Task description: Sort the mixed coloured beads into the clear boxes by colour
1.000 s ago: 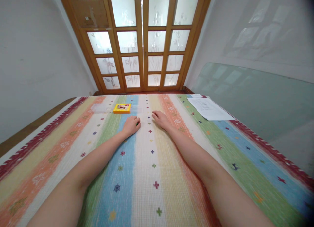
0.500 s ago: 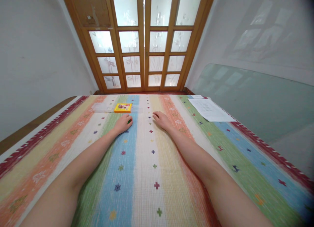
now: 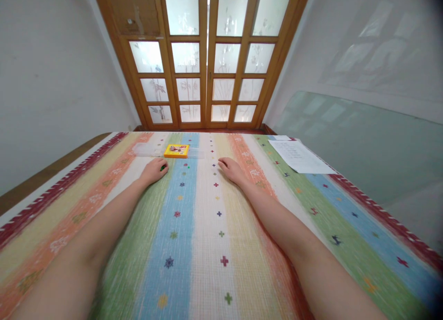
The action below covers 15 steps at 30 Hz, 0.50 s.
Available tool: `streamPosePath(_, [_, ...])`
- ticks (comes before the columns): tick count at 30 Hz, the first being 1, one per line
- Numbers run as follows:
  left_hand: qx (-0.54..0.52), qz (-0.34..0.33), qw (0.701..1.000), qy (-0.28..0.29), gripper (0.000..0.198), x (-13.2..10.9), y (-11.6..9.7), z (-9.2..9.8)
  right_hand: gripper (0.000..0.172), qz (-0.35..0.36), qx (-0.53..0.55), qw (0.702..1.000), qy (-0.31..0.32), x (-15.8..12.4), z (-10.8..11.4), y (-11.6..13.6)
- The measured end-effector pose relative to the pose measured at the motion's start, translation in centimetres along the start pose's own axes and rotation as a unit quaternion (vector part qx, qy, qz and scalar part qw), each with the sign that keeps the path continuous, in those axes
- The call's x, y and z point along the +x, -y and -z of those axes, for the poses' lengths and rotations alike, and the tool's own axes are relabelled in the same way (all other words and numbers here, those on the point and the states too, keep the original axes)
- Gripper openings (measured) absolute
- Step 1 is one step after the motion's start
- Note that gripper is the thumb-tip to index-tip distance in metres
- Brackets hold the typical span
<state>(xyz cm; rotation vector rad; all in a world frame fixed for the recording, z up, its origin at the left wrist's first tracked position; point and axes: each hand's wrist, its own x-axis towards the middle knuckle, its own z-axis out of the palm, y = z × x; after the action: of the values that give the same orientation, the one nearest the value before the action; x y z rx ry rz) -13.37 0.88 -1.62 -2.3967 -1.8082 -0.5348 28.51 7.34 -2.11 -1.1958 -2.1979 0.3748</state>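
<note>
My left hand (image 3: 154,170) rests on the striped tablecloth with its fingers curled around a small green lump (image 3: 162,168), mostly hidden by the fingers. A tiny green bit (image 3: 188,167) lies on the blue stripe, to the right of that hand. Just beyond sits a flat yellow box (image 3: 176,150) with a printed picture, on or against a clear plastic sheet or tray (image 3: 148,149). Over the pale yellow stripe, my right hand (image 3: 231,169) lies on the cloth, fingers loosely bent and slightly apart, with nothing visible in them.
Printed white paper sheets (image 3: 299,157) lie at the table's right far side. The striped tablecloth (image 3: 206,246) covers the table. A greenish glass panel (image 3: 360,140) leans along the right wall, and wooden glazed doors (image 3: 207,75) stand behind the table.
My left hand has moved left, away from the middle, still around the green lump. The tiny green bit now shows on the blue stripe. My right hand has stayed in place.
</note>
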Motion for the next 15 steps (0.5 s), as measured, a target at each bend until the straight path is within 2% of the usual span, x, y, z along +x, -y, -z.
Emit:
streamPosePath(3, [0.029, -0.006, 1.000, 0.007, 0.024, 0.1, 0.8, 0.7, 0.031, 0.007, -0.024, 1.000, 0.007, 0.0, 0.0, 0.2])
streamPosePath(6, [0.080, -0.025, 0.996, 0.013, 0.027, 0.5, 0.1, 1.2, 0.032, 0.009, -0.042, 0.999, 0.009, 0.0, -0.1, 0.2])
streamPosePath(10, [0.105, -0.037, 0.994, -0.001, 0.031, 1.5, -3.5, 0.9, 0.032, 0.009, -0.038, 0.999, 0.006, 0.1, -0.4, -0.2])
streamPosePath(15, [0.018, -0.034, 0.999, -0.023, 0.027, 3.2, -9.3, -1.3, 0.031, 0.009, -0.028, 1.000, 0.007, 0.2, -0.3, -0.3])
